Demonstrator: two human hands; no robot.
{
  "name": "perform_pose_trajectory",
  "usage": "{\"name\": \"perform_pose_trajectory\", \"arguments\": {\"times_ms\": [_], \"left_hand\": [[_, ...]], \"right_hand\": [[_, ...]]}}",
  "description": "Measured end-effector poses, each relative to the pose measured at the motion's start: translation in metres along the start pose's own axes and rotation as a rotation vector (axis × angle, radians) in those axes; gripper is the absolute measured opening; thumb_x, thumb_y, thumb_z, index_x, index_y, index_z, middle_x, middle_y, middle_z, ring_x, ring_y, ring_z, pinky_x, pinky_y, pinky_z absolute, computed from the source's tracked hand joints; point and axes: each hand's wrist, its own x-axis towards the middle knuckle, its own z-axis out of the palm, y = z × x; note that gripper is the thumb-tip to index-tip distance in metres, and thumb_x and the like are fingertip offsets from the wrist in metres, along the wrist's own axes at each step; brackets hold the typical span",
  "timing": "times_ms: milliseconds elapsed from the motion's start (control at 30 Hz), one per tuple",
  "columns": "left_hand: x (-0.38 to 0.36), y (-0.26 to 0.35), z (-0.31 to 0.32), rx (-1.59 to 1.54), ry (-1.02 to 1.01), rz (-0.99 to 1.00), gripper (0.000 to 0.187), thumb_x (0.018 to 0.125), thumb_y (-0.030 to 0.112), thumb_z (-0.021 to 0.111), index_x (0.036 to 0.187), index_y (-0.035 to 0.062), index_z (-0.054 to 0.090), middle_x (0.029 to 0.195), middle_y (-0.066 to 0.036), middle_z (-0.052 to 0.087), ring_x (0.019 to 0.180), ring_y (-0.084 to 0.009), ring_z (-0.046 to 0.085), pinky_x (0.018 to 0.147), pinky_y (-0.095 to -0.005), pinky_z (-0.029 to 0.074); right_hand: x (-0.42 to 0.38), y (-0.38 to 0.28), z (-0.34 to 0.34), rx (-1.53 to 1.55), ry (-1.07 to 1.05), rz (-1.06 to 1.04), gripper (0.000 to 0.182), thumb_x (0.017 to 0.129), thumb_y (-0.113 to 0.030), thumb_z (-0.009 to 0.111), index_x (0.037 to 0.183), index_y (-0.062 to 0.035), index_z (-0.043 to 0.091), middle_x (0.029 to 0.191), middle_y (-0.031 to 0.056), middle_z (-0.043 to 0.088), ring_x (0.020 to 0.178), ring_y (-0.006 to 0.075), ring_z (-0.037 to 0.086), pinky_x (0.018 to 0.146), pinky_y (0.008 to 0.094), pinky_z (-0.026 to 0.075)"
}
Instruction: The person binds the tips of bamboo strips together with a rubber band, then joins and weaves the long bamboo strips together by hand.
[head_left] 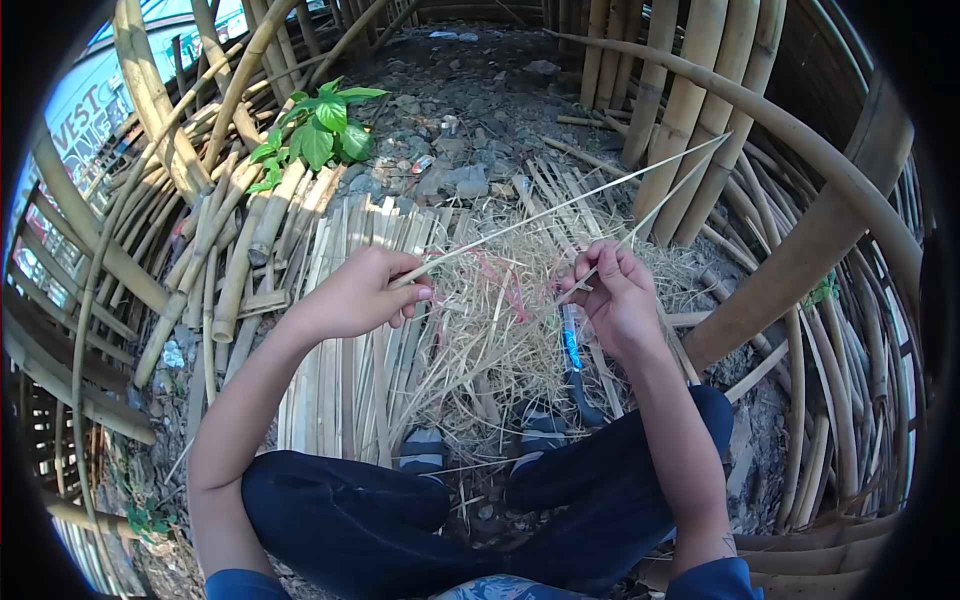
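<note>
My left hand (pixel 372 290) is closed on the near end of a thin bamboo strip (pixel 540 214), which slants away to the upper right. Pinched in the fingers of my right hand (pixel 618 293) is a second thin bamboo strip (pixel 675 190). The far ends of both come together in front of the upright poles at the right. Below my hands lies a heap of fine bamboo shavings (pixel 490 340) with some red string (pixel 515 290) in it. A long thin object with a bright blue section (pixel 571 345) lies just below my right hand, its dark end near my foot.
Flat split bamboo slats (pixel 340 370) lie side by side at the left. Thick bamboo poles (pixel 690 110) stand at the right, with a curved pole (pixel 780 120) crossing them. A leafy green plant (pixel 318 130) grows beside stacked poles. Stony ground (pixel 460 120) stretches ahead.
</note>
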Motion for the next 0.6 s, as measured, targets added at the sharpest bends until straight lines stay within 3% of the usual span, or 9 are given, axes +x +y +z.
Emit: {"name": "perform_pose_trajectory", "arguments": {"times_ms": [167,233,333,467,567,600], "left_hand": [[0.008,-0.047,0.004,-0.202,-0.246,-0.161,0.016,0.093,0.012,0.06,0.097,-0.0032,0.063,0.071,-0.005,0.063,0.06,-0.0097,0.062,0.055,-0.0226,0.05],[0.007,-0.068,0.007,-0.158,-0.316,-0.167,0.02,0.095,0.017,0.057,0.098,-0.0025,0.062,0.072,-0.006,0.064,0.061,-0.0114,0.063,0.055,-0.023,0.051],[0.0,-0.1,0.023,-0.436,-0.445,-0.219,0.03,0.099,0.025,0.05,0.101,-0.0025,0.061,0.076,-0.011,0.067,0.065,-0.0164,0.067,0.056,-0.0238,0.053],[-0.011,-0.088,0.045,-0.707,-0.558,-0.314,0.034,0.099,0.029,0.049,0.108,-0.0023,0.059,0.078,-0.014,0.068,0.07,-0.0217,0.07,0.058,-0.0274,0.056],[-0.016,-0.075,0.061,-0.66,-0.576,-0.271,0.035,0.098,0.029,0.05,0.112,-0.0021,0.058,0.077,-0.014,0.068,0.068,-0.023,0.07,0.056,-0.0277,0.056],[-0.016,-0.081,0.061,-0.698,-0.658,-0.257,0.032,0.097,0.025,0.052,0.113,-0.0023,0.058,0.083,-0.015,0.068,0.076,-0.0232,0.07,0.064,-0.0295,0.057]], "right_hand": [[0.021,-0.013,-0.046,0.119,-0.023,-0.015,0.022,0.101,-0.025,0.042,0.1,-0.0047,0.051,0.085,0.0062,0.055,0.079,0.0199,0.061,0.07,0.035,0.055],[0.029,-0.014,-0.063,0.147,-0.023,-0.034,0.022,0.101,-0.025,0.042,0.101,-0.0049,0.051,0.085,0.006,0.055,0.079,0.0199,0.06,0.071,0.0353,0.055],[0.036,-0.02,-0.091,0.284,-0.073,-0.066,0.022,0.101,-0.023,0.043,0.105,-0.0039,0.051,0.084,0.0061,0.055,0.077,0.0205,0.059,0.072,0.0365,0.055],[0.039,-0.025,-0.104,0.355,-0.099,-0.102,0.026,0.1,-0.026,0.042,0.108,-0.0035,0.051,0.08,0.0053,0.055,0.073,0.0215,0.057,0.07,0.0392,0.052],[0.04,-0.029,-0.105,0.353,-0.077,-0.137,0.027,0.101,-0.027,0.041,0.11,-0.0042,0.051,0.076,0.0036,0.053,0.071,0.02,0.056,0.066,0.0372,0.051],[0.04,-0.029,-0.106,0.367,-0.092,-0.138,0.027,0.101,-0.028,0.041,0.11,-0.0044,0.051,0.075,0.0031,0.052,0.071,0.0192,0.056,0.066,0.0371,0.051]]}}
